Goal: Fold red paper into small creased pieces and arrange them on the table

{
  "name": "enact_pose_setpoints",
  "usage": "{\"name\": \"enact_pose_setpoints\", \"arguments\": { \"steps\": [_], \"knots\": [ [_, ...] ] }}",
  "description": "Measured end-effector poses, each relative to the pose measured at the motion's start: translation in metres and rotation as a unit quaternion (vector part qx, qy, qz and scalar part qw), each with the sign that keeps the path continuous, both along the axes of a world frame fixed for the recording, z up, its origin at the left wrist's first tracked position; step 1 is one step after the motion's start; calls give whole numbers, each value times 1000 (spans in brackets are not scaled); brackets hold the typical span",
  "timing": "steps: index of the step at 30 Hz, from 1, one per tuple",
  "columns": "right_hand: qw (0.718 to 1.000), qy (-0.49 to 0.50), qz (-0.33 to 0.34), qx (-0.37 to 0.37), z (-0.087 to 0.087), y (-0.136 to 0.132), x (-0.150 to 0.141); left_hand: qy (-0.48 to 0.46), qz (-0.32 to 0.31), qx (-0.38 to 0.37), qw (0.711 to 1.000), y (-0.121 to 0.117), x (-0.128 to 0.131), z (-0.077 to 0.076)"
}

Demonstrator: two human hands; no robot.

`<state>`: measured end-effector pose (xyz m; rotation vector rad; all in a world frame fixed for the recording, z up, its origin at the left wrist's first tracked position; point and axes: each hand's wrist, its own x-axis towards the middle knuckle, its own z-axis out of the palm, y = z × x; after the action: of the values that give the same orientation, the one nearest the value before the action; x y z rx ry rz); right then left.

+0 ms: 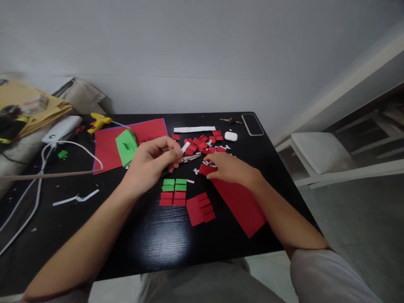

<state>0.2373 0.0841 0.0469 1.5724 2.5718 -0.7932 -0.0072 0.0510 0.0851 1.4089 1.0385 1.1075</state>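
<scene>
My left hand [151,160] is closed in a pinch on a small white paper strip [186,147], which sticks out past the fingertips. Scissors [191,158] lie just beyond it, their handles partly hidden behind that hand. My right hand [232,168] is low over small white paper bits [208,163] and the top end of a red paper sheet [236,198]. Its thumb and fingers are apart; whether they touch a bit is unclear. Small green pieces [168,185] and red pieces [173,198] stand in rows nearer me, beside a red square with folded flaps [200,209].
Cut red pieces [197,144] are heaped behind my hands, near a long white strip [194,129]. A white earbud case [231,136], keys [230,120] and a phone [252,125] lie back right. Left are green paper [126,147], a yellow glue gun [99,122] and a white cable [39,185].
</scene>
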Motion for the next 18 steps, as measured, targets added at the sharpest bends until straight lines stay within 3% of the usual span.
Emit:
{"name": "enact_pose_setpoints", "arguments": {
  "steps": [3, 8, 15, 18],
  "knots": [
    [999, -54, -1, 1, -13, 2, -9, 18, -2, 14, 1000, -1, 0, 1],
    [999, -44, -6, -11, -20, 3, -14, 53, -10, 28, 998, -1, 2, 2],
    [999, 40, -14, -22, -15, 10, -7, 104, -18, 50, 993, -1, 3, -1],
    [986, 152, -43, -50, -11, 12, -3, 125, -27, 59, 990, -1, 1, -4]
  ]
}}
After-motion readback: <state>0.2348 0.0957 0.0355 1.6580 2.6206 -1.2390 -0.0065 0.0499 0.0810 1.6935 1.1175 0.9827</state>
